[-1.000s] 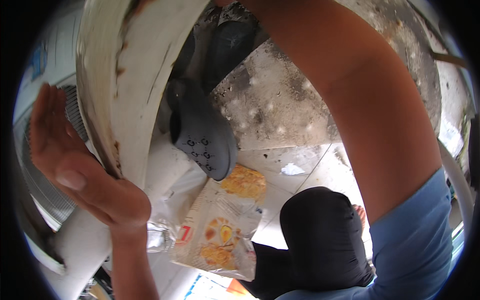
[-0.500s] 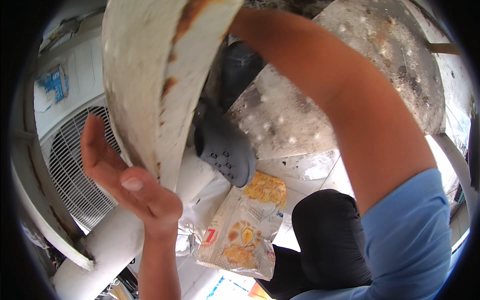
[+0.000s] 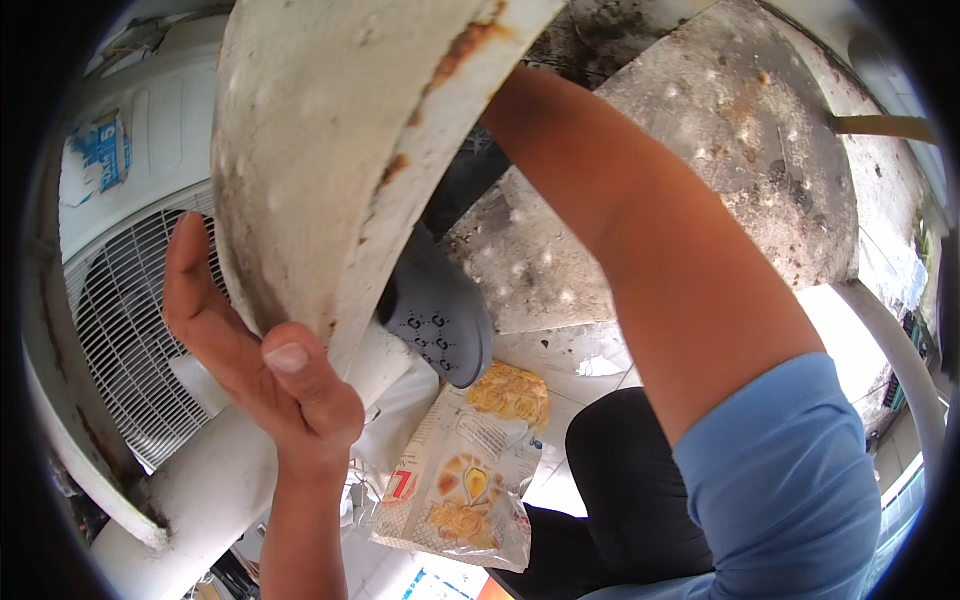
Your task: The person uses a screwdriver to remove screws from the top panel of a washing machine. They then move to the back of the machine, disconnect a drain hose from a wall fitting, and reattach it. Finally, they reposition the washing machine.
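A rust-streaked off-white metal panel [image 3: 300,130] stands up large in front of me. At its narrow lower end, my left hand [image 3: 255,370] holds it between the thumb and the fingers, which stretch up along its left side. My right arm reaches up and across behind the panel's right edge, so my right hand is hidden there. Below that arm, next to the panel, is a grey perforated clog [image 3: 440,325].
An outdoor air-conditioner unit [image 3: 150,250] with a fan grille stands at left, beside a thick white pipe [image 3: 190,500]. A printed plastic food bag [image 3: 465,475] lies below the clog. A stained, mouldy board [image 3: 740,130] leans at upper right. My black-trousered knee [image 3: 630,460] is near.
The panel's upper part has shifted right and tilted further, and my right arm has come lower and left. My left hand keeps its hold at the panel's lower end.
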`<state>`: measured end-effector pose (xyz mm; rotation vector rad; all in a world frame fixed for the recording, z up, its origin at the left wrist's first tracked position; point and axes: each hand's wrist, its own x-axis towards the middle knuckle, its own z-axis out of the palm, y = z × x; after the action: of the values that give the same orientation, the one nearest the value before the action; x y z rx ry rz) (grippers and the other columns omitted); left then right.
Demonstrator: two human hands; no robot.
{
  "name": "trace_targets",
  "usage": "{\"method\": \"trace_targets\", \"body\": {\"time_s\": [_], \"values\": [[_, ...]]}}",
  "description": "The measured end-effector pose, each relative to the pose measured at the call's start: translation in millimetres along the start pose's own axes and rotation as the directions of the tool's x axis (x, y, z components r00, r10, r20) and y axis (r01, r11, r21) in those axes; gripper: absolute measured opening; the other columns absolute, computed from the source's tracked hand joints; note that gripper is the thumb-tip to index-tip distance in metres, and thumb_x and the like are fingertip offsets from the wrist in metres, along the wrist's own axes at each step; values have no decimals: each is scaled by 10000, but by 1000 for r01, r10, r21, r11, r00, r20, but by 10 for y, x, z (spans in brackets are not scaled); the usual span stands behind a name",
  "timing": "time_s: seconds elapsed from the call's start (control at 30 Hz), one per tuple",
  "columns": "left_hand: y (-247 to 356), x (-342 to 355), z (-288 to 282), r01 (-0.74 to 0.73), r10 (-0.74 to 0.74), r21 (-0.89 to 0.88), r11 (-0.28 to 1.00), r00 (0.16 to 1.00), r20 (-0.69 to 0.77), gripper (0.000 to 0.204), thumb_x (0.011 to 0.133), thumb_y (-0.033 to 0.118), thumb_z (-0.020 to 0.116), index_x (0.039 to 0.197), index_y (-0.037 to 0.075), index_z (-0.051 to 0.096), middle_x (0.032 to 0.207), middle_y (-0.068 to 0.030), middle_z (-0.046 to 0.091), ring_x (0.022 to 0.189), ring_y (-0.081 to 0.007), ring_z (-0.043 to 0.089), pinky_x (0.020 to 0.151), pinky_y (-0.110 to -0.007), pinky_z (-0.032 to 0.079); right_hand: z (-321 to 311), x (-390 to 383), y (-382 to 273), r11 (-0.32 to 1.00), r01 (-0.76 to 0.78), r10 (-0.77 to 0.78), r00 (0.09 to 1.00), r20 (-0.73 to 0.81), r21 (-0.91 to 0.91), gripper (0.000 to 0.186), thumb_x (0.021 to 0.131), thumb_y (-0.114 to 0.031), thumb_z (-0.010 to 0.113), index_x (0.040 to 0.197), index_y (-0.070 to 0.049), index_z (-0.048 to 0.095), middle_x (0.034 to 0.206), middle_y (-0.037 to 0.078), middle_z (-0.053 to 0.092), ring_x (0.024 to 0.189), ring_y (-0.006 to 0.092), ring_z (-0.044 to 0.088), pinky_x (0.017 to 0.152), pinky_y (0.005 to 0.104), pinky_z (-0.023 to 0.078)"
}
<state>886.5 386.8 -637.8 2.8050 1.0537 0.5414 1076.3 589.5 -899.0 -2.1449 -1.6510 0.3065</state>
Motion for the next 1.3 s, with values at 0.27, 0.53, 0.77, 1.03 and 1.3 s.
{"method": "trace_targets", "body": {"time_s": [0.27,0.53,0.77,1.03,1.3], "values": [[20,33,7,-13,13,50,999,1000,-1,781,1052,601,290,1500,-39,248,1538,-232,333,1481,-319,304,1204,-443,241,-117,24,-131,994,100,-99,994,38,-31,385,924,-290,652,1289,-172,683,1369,78,613,1292,286,550,1041,454,411],[34,19,1,16,-16,40,999,1000,-14,818,1046,611,298,1495,-71,248,1521,-254,337,1470,-339,316,1201,-449,245,-210,-77,-294,970,234,-226,968,104,-67,353,920,-275,659,1256,-181,709,1323,62,649,1253,279,585,1015,451,428],[21,11,8,20,-19,45,999,999,-32,825,1038,637,302,1501,-45,268,1521,-234,362,1473,-316,325,1206,-438,243,-269,-96,-317,946,308,-293,946,137,-98,326,917,-261,665,1228,-189,731,1282,48,681,1220,272,616,993,448,442],[20,21,6,27,-27,20,999,1000,-16,827,1038,634,309,1510,-44,265,1531,-228,355,1469,-317,329,1200,-442,249,-307,-193,-355,926,358,-338,927,163,-118,298,913,-246,671,1195,-198,756,1236,33,717,1182,265,651,967,444,458],[23,15,-11,33,-33,16,999,999,2,840,1034,645,307,1512,-44,264,1534,-228,351,1470,-315,327,1205,-440,238,-194,-178,-332,939,331,-317,939,137,-94,316,919,-244,663,1212,-158,742,1228,66,716,1148,289,658,920,458,453]]}}
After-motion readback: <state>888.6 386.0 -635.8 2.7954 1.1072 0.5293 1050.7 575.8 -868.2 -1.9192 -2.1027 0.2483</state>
